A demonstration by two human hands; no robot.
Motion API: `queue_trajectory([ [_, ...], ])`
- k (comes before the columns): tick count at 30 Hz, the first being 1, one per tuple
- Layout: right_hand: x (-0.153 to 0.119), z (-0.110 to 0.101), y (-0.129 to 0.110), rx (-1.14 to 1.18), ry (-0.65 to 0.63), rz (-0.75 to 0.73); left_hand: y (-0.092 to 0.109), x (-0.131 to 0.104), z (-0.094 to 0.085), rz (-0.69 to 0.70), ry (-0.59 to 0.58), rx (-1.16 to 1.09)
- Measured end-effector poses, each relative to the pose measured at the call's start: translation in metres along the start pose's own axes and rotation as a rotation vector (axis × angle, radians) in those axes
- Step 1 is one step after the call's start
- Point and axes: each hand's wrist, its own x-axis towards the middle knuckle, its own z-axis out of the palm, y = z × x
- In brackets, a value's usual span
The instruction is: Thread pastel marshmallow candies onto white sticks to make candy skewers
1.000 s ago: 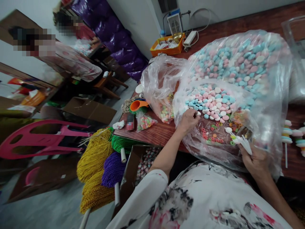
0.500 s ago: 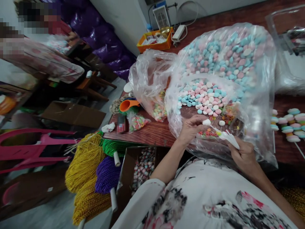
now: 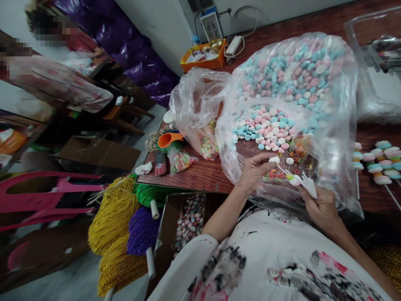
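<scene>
A white candy (image 3: 274,160) is pinched in my left hand (image 3: 255,172), at the tip of a thin white stick. My right hand (image 3: 318,205) grips a bundle of white sticks (image 3: 308,184); a yellow-green piece (image 3: 290,177) and a white piece (image 3: 295,180) sit on a stick near its fingers. Both hands are over the near edge of a large clear plastic bag (image 3: 340,125). Pink, blue and white candies (image 3: 272,129) lie at its opening, with small coloured rings (image 3: 272,174) beneath the hands.
Finished candy sticks (image 3: 382,161) lie at the right. An orange scoop (image 3: 169,139), a small candy bag (image 3: 181,160) and a yellow tray (image 3: 203,58) stand left on the table (image 3: 200,172). Below are yellow cord bundles (image 3: 114,215) and a box (image 3: 166,225). Another person (image 3: 72,83) sits far left.
The white candy in my left hand has shifted slightly right, and the stick bundle in my right hand is turned a little more upright. The whole view has moved slightly.
</scene>
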Motion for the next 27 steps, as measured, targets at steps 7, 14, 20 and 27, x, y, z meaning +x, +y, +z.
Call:
queue_trajectory([
  [7,0.0,0.001,0.001,0.032,0.017,-0.016,-0.001,0.005,0.002,-0.019,0.018,-0.043],
  [14,-0.003,0.005,0.008,-0.003,0.007,-0.022,-0.002,0.004,0.002,0.049,-0.001,0.006],
  [20,-0.004,0.008,0.009,-0.029,-0.004,0.044,-0.004,0.003,0.0,0.017,0.06,0.011],
  [27,0.0,0.007,0.002,0.01,-0.033,0.054,-0.01,0.007,-0.003,0.018,0.076,-0.038],
])
